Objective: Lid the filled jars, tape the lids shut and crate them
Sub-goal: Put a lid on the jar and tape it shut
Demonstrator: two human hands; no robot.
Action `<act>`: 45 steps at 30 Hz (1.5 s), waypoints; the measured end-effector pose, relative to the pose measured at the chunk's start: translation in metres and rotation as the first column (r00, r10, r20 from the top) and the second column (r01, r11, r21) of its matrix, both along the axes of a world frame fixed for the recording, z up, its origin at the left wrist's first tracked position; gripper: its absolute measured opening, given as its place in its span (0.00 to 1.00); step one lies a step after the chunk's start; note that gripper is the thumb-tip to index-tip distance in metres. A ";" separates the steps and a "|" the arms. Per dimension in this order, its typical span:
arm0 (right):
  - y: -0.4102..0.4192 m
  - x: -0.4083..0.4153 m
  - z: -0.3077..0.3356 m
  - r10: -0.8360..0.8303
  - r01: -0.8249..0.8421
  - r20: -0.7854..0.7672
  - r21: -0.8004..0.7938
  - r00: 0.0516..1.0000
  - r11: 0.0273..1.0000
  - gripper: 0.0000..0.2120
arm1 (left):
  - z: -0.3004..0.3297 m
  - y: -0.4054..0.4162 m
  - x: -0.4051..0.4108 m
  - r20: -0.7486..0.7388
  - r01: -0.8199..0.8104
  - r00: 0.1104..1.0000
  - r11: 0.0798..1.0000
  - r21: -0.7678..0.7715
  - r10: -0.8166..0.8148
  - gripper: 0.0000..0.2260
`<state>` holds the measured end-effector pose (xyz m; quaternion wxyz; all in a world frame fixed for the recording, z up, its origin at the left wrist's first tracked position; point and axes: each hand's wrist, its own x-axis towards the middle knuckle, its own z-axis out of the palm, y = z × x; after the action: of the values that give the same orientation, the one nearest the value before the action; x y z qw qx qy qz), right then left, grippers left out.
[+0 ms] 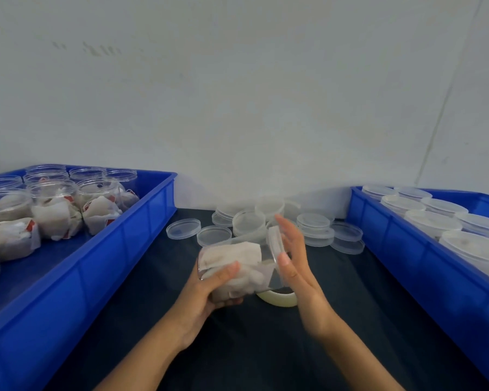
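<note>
Jar held tipped on its side above the dark table, mouth turned toward the person's right, white paper packets visible through the clear wall. Left hand wraps the base end, fingers curled around it. Right hand lies flat against the lid, fingers straight and together, palm pressing it onto the mouth; whether the lid is fully seated cannot be told. Risk as I judge it: with the jar sideways and only a flat palm on the lid, a lid sitting crooked could pop off and let packets slide out. Tape roll rests on the table just under the jar, partly hidden, so reaching for it means freeing one hand. Loose lids sit piled behind, near enough to be knocked. Left crate holds open filled jars; right crate holds lidded ones.
</note>
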<state>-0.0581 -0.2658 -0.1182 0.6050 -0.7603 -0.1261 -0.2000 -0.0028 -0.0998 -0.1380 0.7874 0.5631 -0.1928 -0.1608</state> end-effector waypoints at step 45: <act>-0.031 0.011 -0.028 -0.424 0.315 -0.043 -0.603 0.905 0.733 0.17 | -0.016 0.003 0.010 0.579 -0.595 0.748 0.714 0.368 0.325 0.36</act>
<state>-0.0468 -0.2970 -0.1466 0.2992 -0.9327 0.0272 -0.1996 0.0067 -0.0969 -0.1541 0.5417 0.8095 -0.1752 0.1438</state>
